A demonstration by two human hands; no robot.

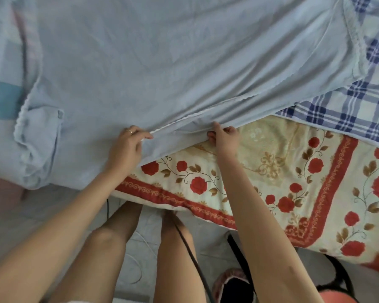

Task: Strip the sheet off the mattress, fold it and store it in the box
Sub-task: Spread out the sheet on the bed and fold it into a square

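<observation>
Head view, looking down over the bed edge.

- Sheet: pale blue, spread over most of the bed and filling the upper and left parts of the view. Its near edge ran diagonally and was raised off the mattress between the two hands. Creases fanned out from the grip points. At the left, one gathered-hem corner lay turned back on top of the sheet.
- Left hand: thumb and fingers pinched narrowly on the sheet's white hem line. A ring was on one finger.
- Right hand: just to the right of the left hand on the same edge. Its fingers curled round the edge from beneath, with one finger lying along the top of the fabric.
- Mattress: cream cover with red roses and a red border, bare at the near right where the sheet was off it.
- Plaid cloth: blue and white, lying on the mattress at the upper right, its left part under the sheet.
- Below the bed edge: the person's bare legs, pale floor and a black cable crossing the right leg.
</observation>
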